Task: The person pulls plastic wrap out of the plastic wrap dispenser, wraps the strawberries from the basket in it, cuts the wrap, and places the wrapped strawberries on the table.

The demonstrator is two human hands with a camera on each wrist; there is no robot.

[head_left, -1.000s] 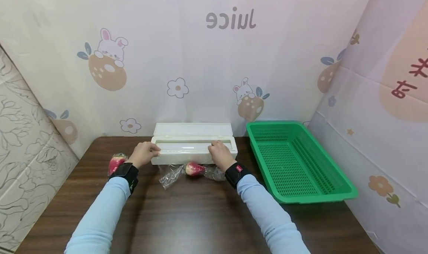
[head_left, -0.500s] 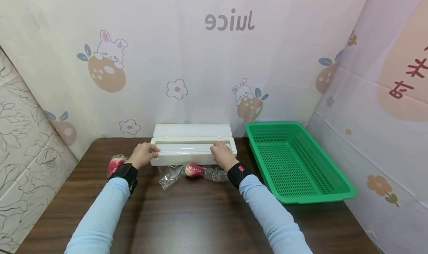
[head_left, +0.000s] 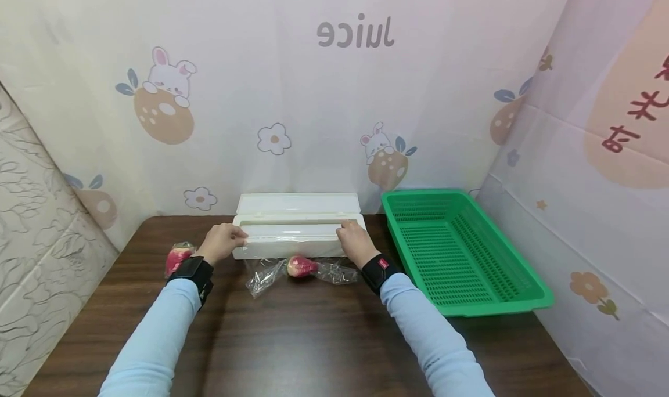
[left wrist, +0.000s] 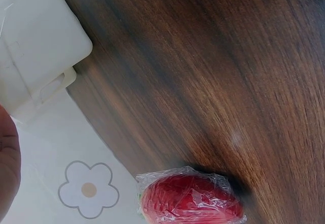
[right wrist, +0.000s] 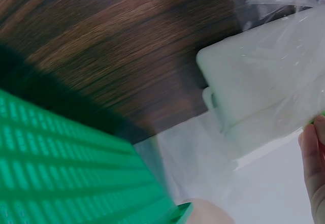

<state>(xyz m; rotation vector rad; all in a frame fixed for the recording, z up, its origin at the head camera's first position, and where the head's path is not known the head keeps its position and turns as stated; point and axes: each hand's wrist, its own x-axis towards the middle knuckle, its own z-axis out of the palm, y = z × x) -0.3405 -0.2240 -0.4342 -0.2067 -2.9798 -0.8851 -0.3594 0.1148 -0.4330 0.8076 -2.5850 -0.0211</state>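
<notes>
A long white cling film dispenser (head_left: 292,249) lies at the back of the table, its lid (head_left: 299,203) raised. My left hand (head_left: 222,243) holds its left end, thumb and fingertips at the front edge. At the right end my right hand (head_left: 357,243) pinches a small green slider (right wrist: 322,116), mostly hidden by the fingers. Clear film (right wrist: 284,66) covers the dispenser's front. Before it lies a red fruit (head_left: 301,266) with a pale end, crumpled cling film (head_left: 266,276) spreading to both sides. Another red fruit (left wrist: 190,198), wrapped in film, sits beside my left wrist.
A green plastic basket (head_left: 465,257) with slotted walls stands close to the right of the dispenser and my right hand. Printed cloth (head_left: 277,83) hangs behind the dark wooden table (head_left: 292,345), with more cloth along both sides.
My right hand has slid a little to the right along the dispenser's front edge. My left hand stays at the left end. The whole view has shifted slightly.
</notes>
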